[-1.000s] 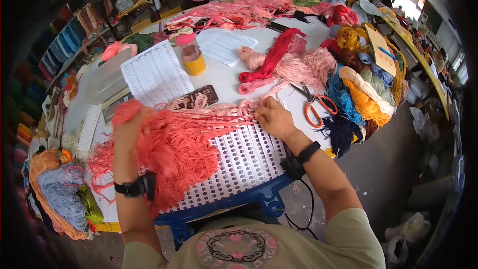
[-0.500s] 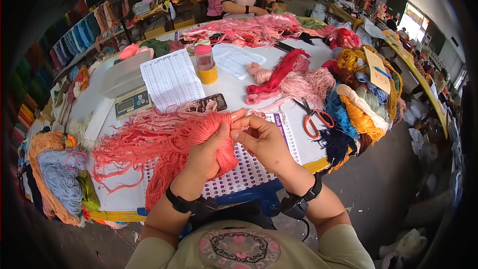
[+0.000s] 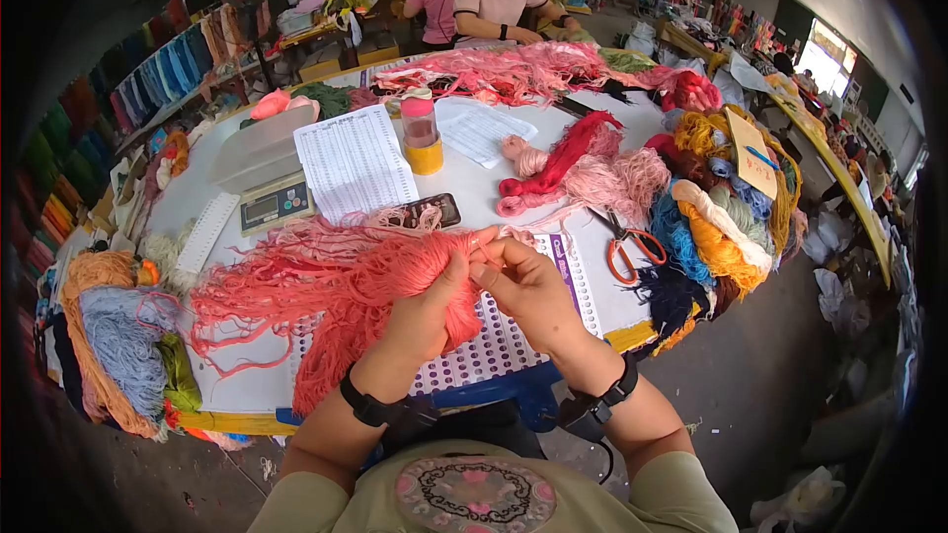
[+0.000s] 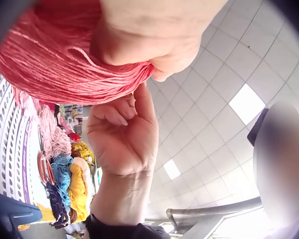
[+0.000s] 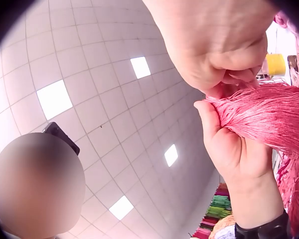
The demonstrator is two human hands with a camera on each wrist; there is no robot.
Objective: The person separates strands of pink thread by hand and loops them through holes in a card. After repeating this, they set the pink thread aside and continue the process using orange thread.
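A thick hank of coral yarn (image 3: pixel 405 266) is held above the near side of the table, its loose strands trailing left and down. My left hand (image 3: pixel 420 321) grips the bunched end, with the thumb along the top in the head view. Close beside it, my right hand (image 3: pixel 533 296) pinches strands at the tip of the hank. In the right wrist view the yarn (image 5: pixel 269 112) fans out from where both hands meet, and the curled right fingers partly hide that tip. Beneath the yarn lie white perforated strips (image 3: pixel 474 347) with purple-rimmed holes.
Orange-handled scissors (image 3: pixel 632 252) and heaped coloured yarn (image 3: pixel 731 227) lie to the right. Behind the hank are a phone (image 3: pixel 441 209), a digital scale (image 3: pixel 276 204), printed sheets (image 3: pixel 354 163) and a pink-lidded jar (image 3: pixel 421 133). More skeins (image 3: pixel 118 321) hang at the left edge.
My left hand has brought the hank from the left to the middle, beside the right hand. The right hand has left the stretched strands over the strips and now pinches the hank's tip.
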